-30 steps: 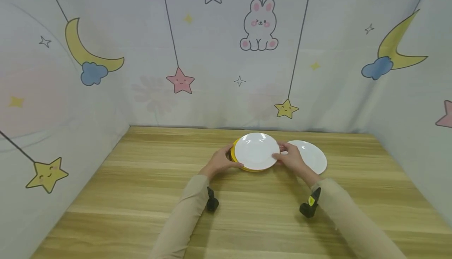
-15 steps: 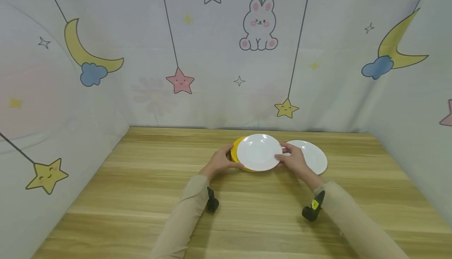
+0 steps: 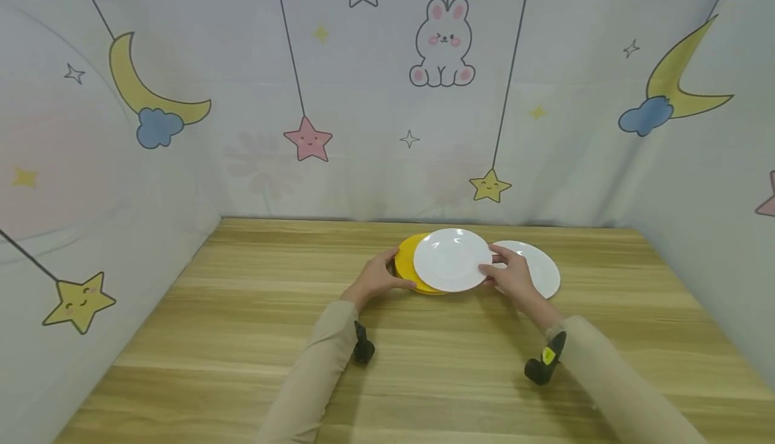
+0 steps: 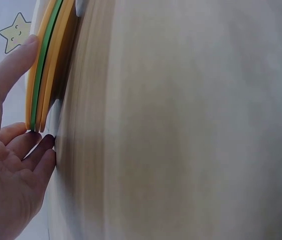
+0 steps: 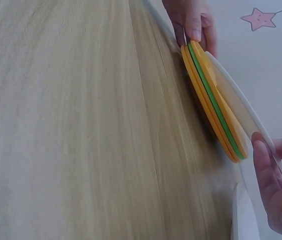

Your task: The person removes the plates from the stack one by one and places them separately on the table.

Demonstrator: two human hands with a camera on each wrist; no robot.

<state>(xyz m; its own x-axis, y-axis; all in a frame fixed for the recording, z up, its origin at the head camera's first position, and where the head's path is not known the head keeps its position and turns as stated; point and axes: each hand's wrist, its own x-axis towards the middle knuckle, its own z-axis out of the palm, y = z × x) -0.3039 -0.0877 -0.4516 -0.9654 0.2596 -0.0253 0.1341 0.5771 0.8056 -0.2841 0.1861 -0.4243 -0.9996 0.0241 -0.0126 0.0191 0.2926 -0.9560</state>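
Observation:
In the head view my right hand (image 3: 511,277) pinches the right rim of a white plate (image 3: 454,260), thumb on top and fingers beneath. This plate overlaps a stack of round yellow and green plates (image 3: 407,262), hiding most of its top. My left hand (image 3: 377,277) grips the stack's left edge, thumb at the upper rim and fingers curled at the lower side. Seen edge-on in the right wrist view, the stack has a green plate (image 5: 215,105) between yellow ones, and the white plate (image 5: 240,95) tilts up off it toward my right hand.
A second white plate (image 3: 541,272) lies on the wooden table (image 3: 290,262) to the right, partly behind my right hand. A pale cloth wall (image 3: 363,181) printed with stars, moons and a rabbit encloses the table's back and sides.
My right hand has drawn the white plate to the right, so more of the top yellow plate shows. My left hand stays in place on the stack.

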